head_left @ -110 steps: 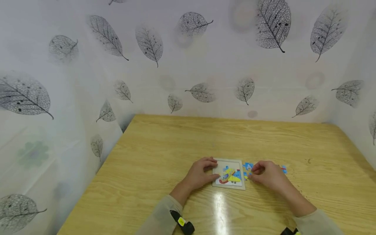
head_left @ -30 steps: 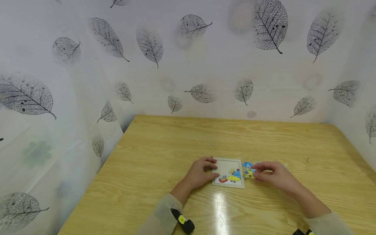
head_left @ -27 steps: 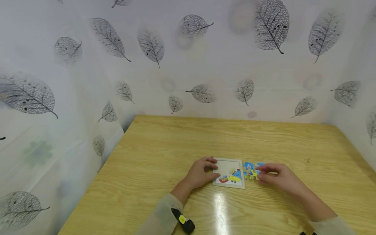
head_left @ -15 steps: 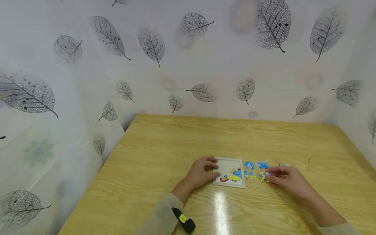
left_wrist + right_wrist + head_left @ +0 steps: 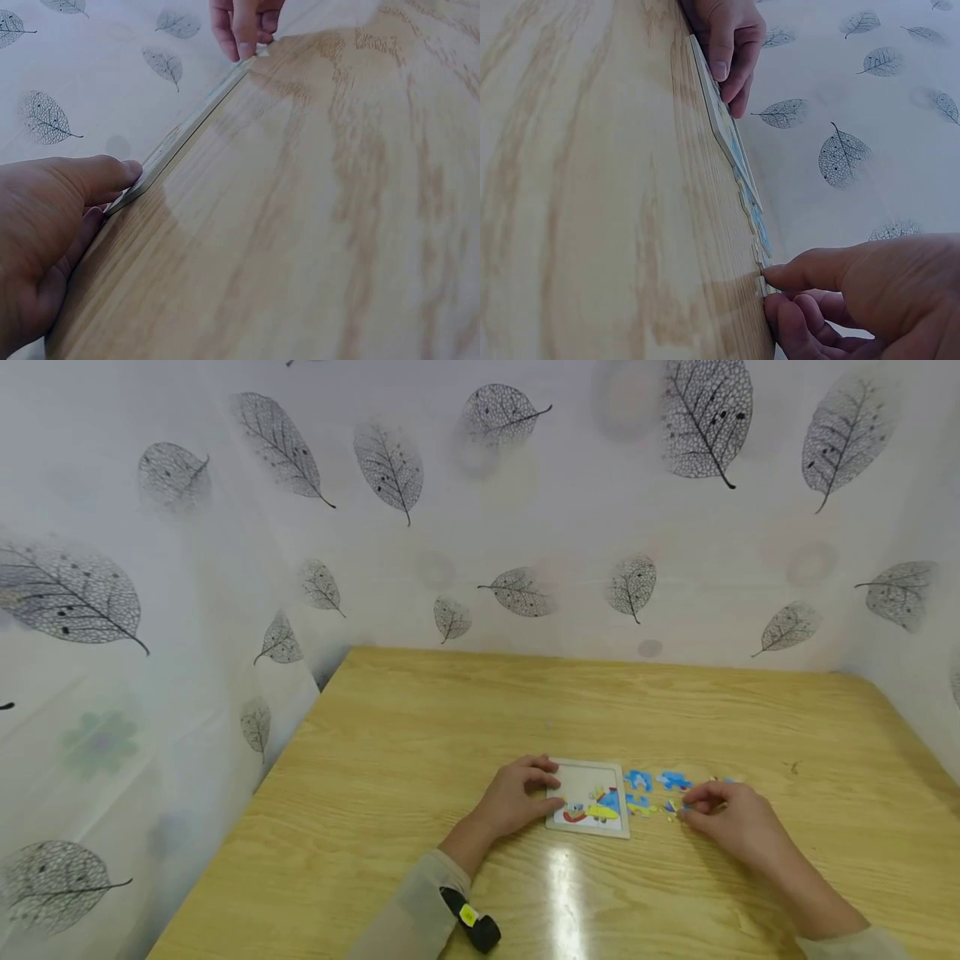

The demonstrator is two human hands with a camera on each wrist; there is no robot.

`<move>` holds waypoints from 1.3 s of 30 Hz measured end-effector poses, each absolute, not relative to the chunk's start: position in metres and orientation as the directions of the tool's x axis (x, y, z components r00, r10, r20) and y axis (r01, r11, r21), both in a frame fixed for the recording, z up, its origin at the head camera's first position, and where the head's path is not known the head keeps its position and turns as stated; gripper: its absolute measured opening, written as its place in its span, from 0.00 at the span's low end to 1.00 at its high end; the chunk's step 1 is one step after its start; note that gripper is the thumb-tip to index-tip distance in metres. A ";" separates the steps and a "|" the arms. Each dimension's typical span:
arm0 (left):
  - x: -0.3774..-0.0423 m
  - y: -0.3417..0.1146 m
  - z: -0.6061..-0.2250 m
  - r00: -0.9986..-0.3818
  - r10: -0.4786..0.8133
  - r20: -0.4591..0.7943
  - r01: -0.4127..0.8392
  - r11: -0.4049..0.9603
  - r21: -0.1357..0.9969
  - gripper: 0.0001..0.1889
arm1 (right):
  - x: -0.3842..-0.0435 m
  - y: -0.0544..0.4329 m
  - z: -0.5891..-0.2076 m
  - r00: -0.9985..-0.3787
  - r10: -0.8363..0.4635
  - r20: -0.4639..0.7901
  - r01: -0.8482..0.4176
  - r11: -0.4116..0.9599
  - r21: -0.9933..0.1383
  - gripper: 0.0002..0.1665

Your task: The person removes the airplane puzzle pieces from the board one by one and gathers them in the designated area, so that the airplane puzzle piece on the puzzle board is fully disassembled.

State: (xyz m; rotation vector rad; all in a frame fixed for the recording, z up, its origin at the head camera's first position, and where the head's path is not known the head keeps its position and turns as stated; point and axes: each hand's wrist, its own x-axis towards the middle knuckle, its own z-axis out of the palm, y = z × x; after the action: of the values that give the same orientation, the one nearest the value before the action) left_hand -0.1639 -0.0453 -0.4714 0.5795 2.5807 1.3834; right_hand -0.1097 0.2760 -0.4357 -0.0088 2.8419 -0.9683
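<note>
"What's around the work?"

"Leaf-printed sheeting [image 5: 566, 518] behind a pale wooden table [image 5: 420, 727]. The puzzle tray [image 5: 588, 833] lies flat near the middle, loose pieces [image 5: 672, 780] just right of it."

"And the fingers?"

"The left hand [image 5: 516, 797] is spread, thumb and fingertips resting on the tray's left side. The right hand [image 5: 738, 822] is nearly closed, thumb and fingertips pinching the right edge of a near piece [image 5: 670, 807]."

"How would that handle?"

"Light, thin and stiff, I'd judge; a slim tab might chip. Best pinched by opposite edges. The tray looks light enough to slide, so steady its rim."
</note>
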 end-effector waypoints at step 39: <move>-0.165 -0.047 -0.470 -0.907 0.419 0.047 0.270 0.491 0.828 0.11 | -0.130 0.201 -0.427 -0.906 -0.275 -0.321 0.164 0.471 -0.867 0.26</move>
State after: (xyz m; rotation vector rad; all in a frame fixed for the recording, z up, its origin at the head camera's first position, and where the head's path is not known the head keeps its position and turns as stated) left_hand -0.1648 -0.0467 -0.4702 0.5986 2.5704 1.3840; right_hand -0.1299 0.2014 -0.4271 -0.0926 2.3048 -1.4240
